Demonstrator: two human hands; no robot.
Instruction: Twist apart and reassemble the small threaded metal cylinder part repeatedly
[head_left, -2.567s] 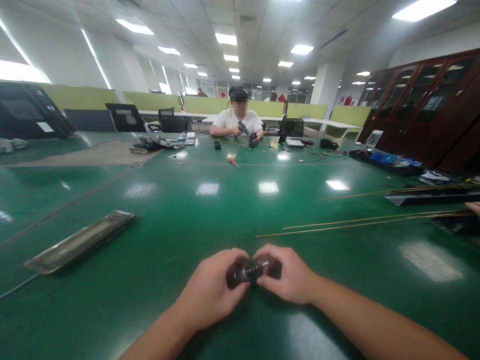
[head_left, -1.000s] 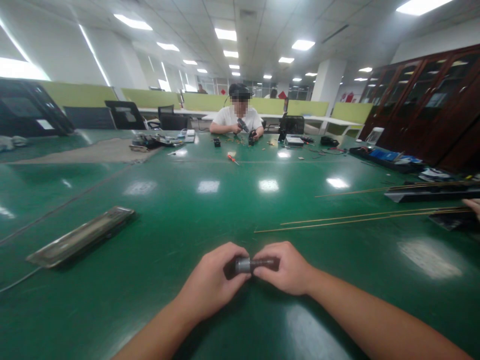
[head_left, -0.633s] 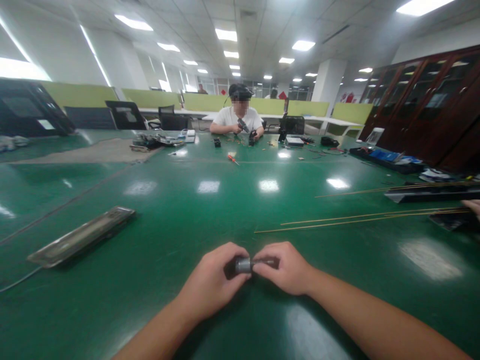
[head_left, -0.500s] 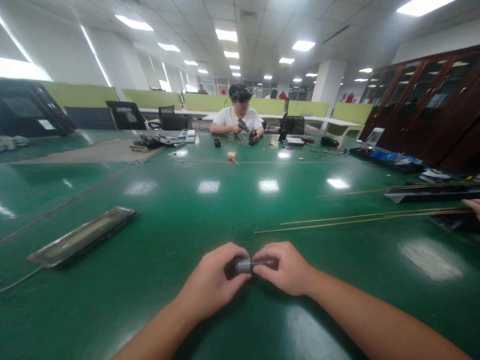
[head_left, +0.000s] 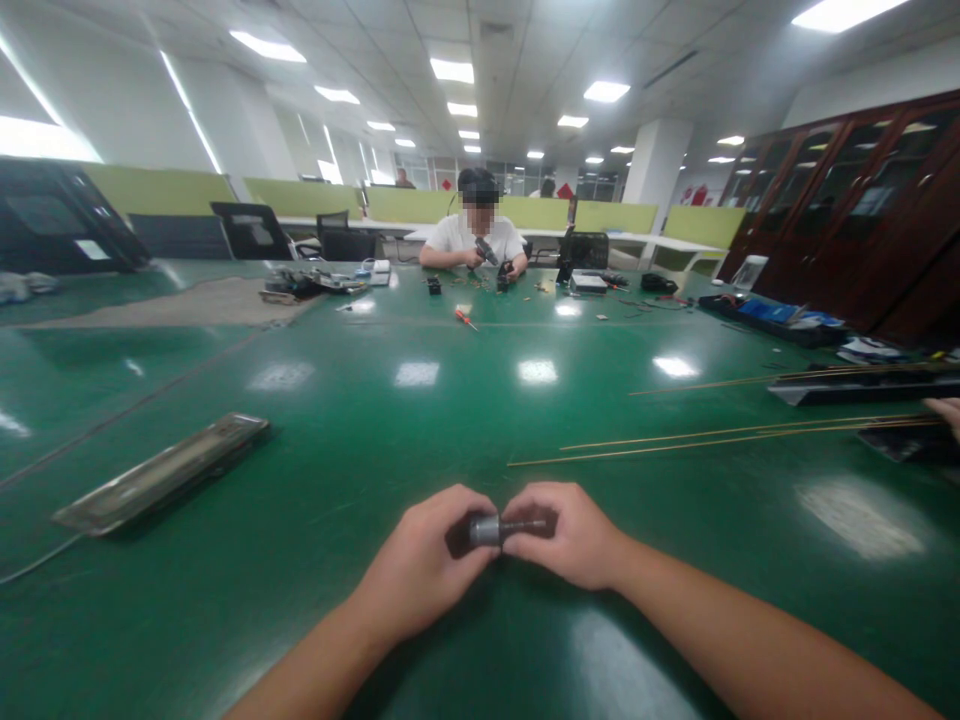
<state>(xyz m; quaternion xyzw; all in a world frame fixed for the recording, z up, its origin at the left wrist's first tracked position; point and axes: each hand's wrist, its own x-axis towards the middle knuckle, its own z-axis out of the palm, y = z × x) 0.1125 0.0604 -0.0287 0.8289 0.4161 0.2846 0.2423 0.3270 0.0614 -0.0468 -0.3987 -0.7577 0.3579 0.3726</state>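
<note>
Fingers of the left hand (head_left: 426, 550) close around a grey metal cylinder (head_left: 484, 530) between the two hands, over the near part of the green tabletop (head_left: 352, 460). Its thin shaft (head_left: 526, 525) points into the curled right hand (head_left: 576, 535), whose grip I cannot tell. Slender yellow rods (head_left: 675, 446) lie beyond; opposite, a person (head_left: 457, 240) holds a drill-like tool (head_left: 486, 252).
</note>
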